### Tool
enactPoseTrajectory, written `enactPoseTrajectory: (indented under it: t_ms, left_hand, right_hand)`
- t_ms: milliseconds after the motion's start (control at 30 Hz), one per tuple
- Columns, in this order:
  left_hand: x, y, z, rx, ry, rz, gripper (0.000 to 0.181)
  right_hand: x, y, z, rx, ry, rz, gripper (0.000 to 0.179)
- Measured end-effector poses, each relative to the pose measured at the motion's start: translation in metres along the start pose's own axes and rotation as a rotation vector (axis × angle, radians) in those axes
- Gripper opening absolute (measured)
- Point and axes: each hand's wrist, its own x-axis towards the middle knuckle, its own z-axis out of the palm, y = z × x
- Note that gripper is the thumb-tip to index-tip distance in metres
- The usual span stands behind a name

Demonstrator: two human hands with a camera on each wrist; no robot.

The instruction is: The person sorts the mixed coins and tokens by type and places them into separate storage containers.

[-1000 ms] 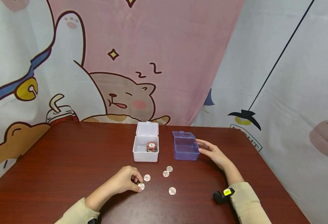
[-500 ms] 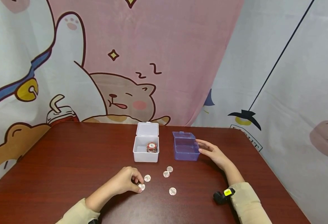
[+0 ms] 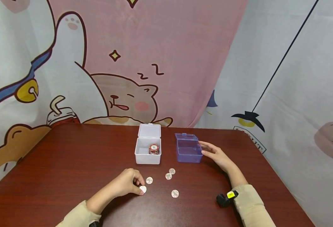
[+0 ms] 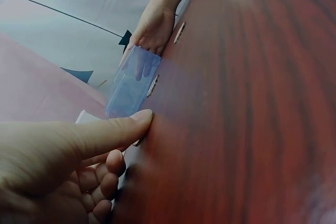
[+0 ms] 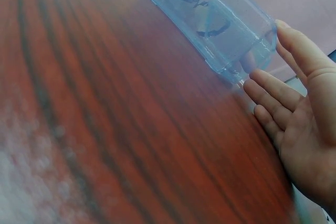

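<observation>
My left hand (image 3: 127, 183) pinches a silver coin (image 3: 143, 189) between thumb and fingers, low over the tabletop. Just beyond it lies another silver coin (image 3: 149, 180). In the left wrist view the thumb (image 4: 123, 129) covers most of the held coin. At the right, the fingers of my right hand (image 3: 218, 157) rest against the side of a see-through blue-purple box (image 3: 189, 158), whose lid is up. From the right wrist, the fingers (image 5: 275, 90) look extended along the box's end (image 5: 220, 30).
A white lidded box (image 3: 147, 159), lid raised, holds a stack of poker chips (image 3: 154, 149). Two touching coins (image 3: 168, 176) lie in front of the boxes, and a single coin (image 3: 175, 193) nearer. All stand on a dark red wooden table (image 3: 78, 164), with a printed curtain (image 3: 183, 63) behind.
The pinched coin has tilted slightly and now looks brighter and plainer. Both hands, the boxes and the other coins keep their places.
</observation>
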Motion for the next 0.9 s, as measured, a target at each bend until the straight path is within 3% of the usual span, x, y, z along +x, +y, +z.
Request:
enactPoseTrajectory:
  t_ms: [267,567,900]
  left_hand:
    - [0.001,-0.002,-0.002,-0.083,0.046,-0.009,0.015]
    - [0.000,0.000,0.000,-0.157,0.042,-0.024,0.011]
    - [0.009,0.015,0.012,-0.248,0.063,0.004,0.010]
  right_hand:
    - [0.002,-0.001,0.000,0.009,-0.010,-0.010,0.050]
    - [0.002,-0.002,0.002,0.001,-0.007,-0.009,0.050]
    - [0.001,0.001,0.001,-0.027,-0.002,-0.013,0.050]
